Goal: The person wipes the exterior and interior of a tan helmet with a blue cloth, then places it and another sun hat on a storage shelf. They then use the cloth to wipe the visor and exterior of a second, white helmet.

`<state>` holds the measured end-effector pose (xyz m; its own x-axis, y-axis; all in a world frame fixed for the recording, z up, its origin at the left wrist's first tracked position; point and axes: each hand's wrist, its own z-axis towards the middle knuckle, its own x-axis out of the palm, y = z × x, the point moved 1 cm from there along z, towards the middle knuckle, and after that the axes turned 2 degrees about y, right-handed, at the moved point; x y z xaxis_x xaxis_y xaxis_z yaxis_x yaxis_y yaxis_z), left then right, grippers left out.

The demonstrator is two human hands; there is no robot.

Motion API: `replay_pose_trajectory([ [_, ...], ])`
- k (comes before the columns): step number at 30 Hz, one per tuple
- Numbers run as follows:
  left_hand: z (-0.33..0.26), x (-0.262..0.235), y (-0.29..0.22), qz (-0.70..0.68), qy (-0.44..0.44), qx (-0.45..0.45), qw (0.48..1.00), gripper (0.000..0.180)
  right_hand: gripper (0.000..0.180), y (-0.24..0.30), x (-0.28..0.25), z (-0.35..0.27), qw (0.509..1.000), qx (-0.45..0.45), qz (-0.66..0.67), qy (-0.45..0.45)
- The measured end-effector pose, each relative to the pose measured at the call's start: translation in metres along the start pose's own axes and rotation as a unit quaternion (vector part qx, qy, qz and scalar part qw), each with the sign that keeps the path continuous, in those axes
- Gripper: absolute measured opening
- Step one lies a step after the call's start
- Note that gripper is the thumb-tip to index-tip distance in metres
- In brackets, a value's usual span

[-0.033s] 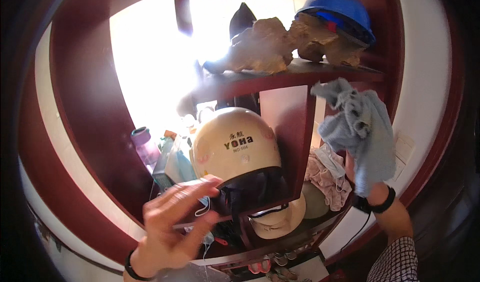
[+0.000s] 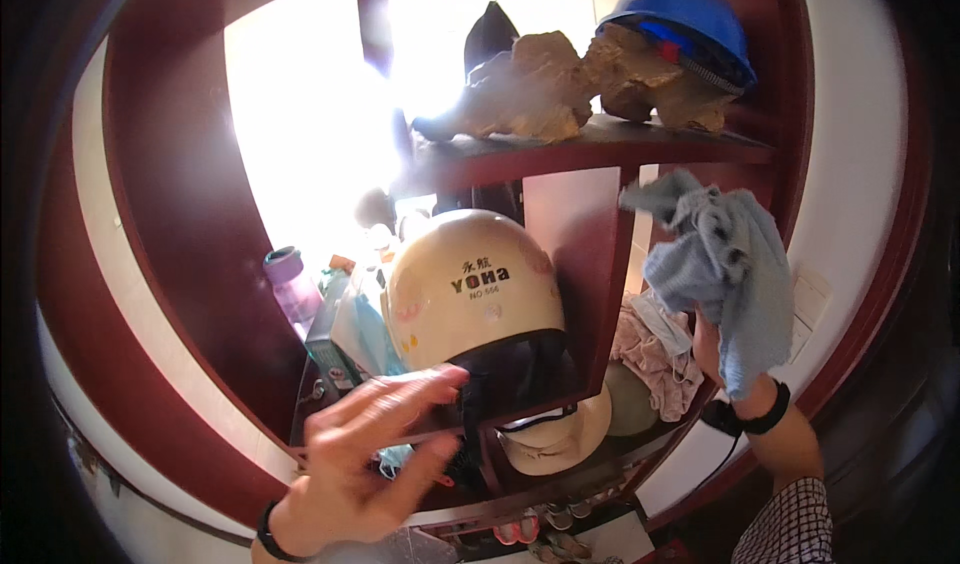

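Cream helmet (image 2: 470,289) just above left hand (image 2: 365,454); right hand (image 2: 712,349) grips blue cloth (image 2: 725,259).

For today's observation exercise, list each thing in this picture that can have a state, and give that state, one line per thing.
Cream helmet: upright on the shelf, untouched.
Blue helmet: resting on the rock ornament on the top shelf.
Blue cloth: crumpled, held up in the right hand.
Left hand: open, fingers spread, reaching toward the cream helmet.
Purple bottle: upright, capped.

Strong backlight glares white through the shelf opening; fisheye edges darken, and the left hand (image 2: 365,459) blurs.
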<state>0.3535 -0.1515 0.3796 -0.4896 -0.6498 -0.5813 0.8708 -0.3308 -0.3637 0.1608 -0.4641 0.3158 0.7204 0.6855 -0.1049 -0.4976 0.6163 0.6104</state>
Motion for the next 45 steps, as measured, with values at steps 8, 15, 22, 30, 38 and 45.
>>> replay_pose_trajectory([
  [8,-0.036,0.068,0.041,-0.103,0.007,-0.105,0.989,0.026,0.044,-0.043,0.033,-0.051,0.936,0.071,0.334,0.085],
  [15,-0.088,0.107,0.07,-0.22,-0.037,-0.234,0.946,0.025,0.052,-0.005,0.052,-0.068,0.986,-0.044,-0.099,0.125],
  [22,-0.097,0.132,0.08,-0.336,-0.064,-0.317,0.885,0.032,0.048,-0.027,0.013,-0.091,0.991,0.114,0.07,-0.031],
  [30,-0.104,0.149,0.069,-0.339,-0.101,-0.34,0.871,0.036,0.029,-0.053,-0.022,-0.07,0.927,0.221,0.234,-0.195],
  [38,-0.07,0.146,0.078,-0.477,-0.194,-0.291,0.806,0.071,0.048,-0.084,-0.03,-0.105,0.914,0.271,0.281,-0.109],
  [45,-0.026,0.154,0.094,-0.592,-0.278,-0.212,0.726,0.076,0.046,-0.086,-0.008,-0.138,0.966,0.236,0.095,0.044],
])
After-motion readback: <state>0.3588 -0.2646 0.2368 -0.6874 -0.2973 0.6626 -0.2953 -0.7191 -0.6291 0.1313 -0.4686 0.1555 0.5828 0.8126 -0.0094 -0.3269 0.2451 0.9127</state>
